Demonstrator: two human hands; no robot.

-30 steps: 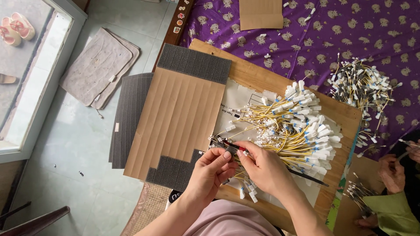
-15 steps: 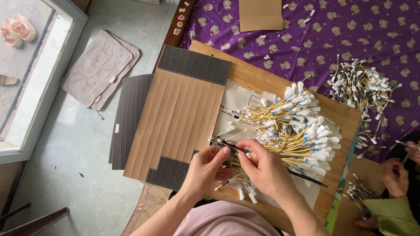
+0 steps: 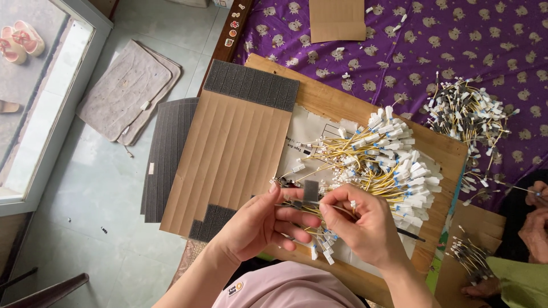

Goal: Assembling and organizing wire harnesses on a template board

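Head view looks down on a person seated at a wooden board (image 3: 342, 108), working a small bundle of yellow wires (image 3: 297, 201) with both bare hands. Left hand (image 3: 260, 225) curls around the bundle from below, fingers closed on it beside a small grey foam block (image 3: 310, 191). Right hand (image 3: 365, 228) pinches the same wires between thumb and fingertips, just beside the left. Behind the hands lies a large heap of yellow wires with white tags (image 3: 382, 165), spread on white paper. A sheet of ribbed brown cardboard (image 3: 231, 154) rests on dark foam strips (image 3: 251, 85) to the left. Another heap of tagged wires (image 3: 468, 117) sits on the purple patterned cloth (image 3: 456, 40). At the right edge, another person's hand (image 3: 534, 225) is partly visible.
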